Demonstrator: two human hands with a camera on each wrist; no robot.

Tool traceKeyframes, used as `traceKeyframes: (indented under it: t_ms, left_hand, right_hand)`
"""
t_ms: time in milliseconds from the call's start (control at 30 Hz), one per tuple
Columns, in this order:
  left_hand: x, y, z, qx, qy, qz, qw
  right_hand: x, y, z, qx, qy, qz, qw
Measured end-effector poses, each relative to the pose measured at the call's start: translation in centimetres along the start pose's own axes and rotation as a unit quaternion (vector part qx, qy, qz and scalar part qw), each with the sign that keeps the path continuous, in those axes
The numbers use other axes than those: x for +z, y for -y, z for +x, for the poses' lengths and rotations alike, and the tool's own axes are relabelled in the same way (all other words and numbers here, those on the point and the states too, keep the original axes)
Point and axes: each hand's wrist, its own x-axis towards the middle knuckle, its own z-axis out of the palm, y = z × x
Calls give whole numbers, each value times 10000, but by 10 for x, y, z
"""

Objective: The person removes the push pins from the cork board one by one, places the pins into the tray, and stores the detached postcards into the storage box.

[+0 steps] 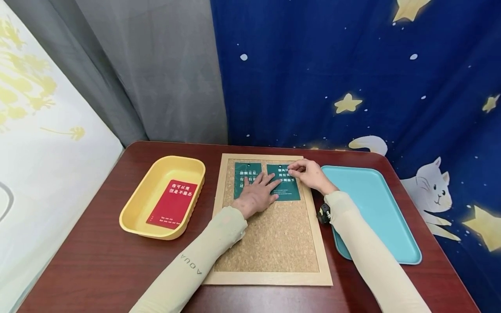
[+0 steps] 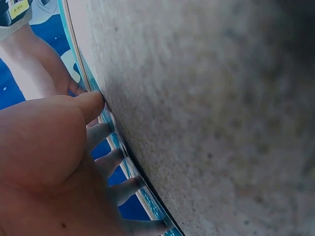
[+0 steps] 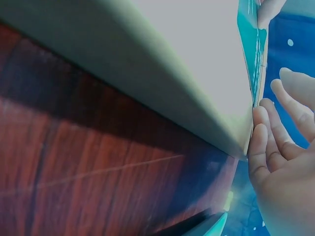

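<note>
Dark red-brown wooden table (image 1: 98, 261) fills the near field; two forearms in pale cream sleeves reach forward over it, the left sleeve printed with grey letters; a small dark device (image 1: 323, 214) sits at the right wrist, just over the board's right edge.

Rectangular cork pinboard with a light wood frame (image 1: 274, 234) lies flat in the middle of the table; its near half is bare cork.

Left hand (image 1: 256, 193) lies flat on the far half of the board, fingers straight and spread, pressing down across the lower edges of both cards, gripping nothing; left wrist view shows the fingertips against a card edge on the cork.

Left dark green card with white Chinese text (image 1: 246, 176) lies on the cork at the far left, a pin head near its top; right dark green card with white text (image 1: 283, 182) is just beside it, the two nearly touching.

Right hand (image 1: 311, 174) rests at the right card's upper right corner, fingers curled with thumb and forefinger pinching at the card's top edge; anything between the fingertips is too small to tell.

Yellow plastic tray (image 1: 137, 208) sits left of the board, holding a red card with white text (image 1: 174, 203); flat turquoise tray (image 1: 375, 208) sits right of the board, partly under the right forearm.

Behind the table: grey curtain (image 1: 156, 69) at left, dark blue cloth with yellow stars and a white cat (image 1: 352, 65) at right.
</note>
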Motion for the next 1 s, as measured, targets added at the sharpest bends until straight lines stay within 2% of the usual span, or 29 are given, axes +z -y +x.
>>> traceKeyframes:
  t_ms: [133, 367, 500, 700, 800, 1000]
  left_hand:
    - [1, -1, 0, 25, 40, -12, 10000]
    - [-2, -3, 1, 18, 15, 8, 10000]
    - [-1, -3, 1, -18, 114, -8, 9999]
    - [0, -3, 3, -44, 131, -47, 9999]
    - [0, -1, 2, -53, 170, -62, 9998]
    - [-3, 0, 0, -29, 73, -65, 9999]
  right_hand:
    - [-1, -1, -1, 130, 110, 49, 9998]
    - [-2, 0, 6, -5, 138, -19, 9999]
    - [0, 0, 10, -60, 352, -224, 9991]
    - [2, 2, 17, -143, 382, -403, 9984]
    - [3, 4, 18, -166, 527, -544, 9970]
    - [4, 9, 20, -369, 719, -901, 9926]
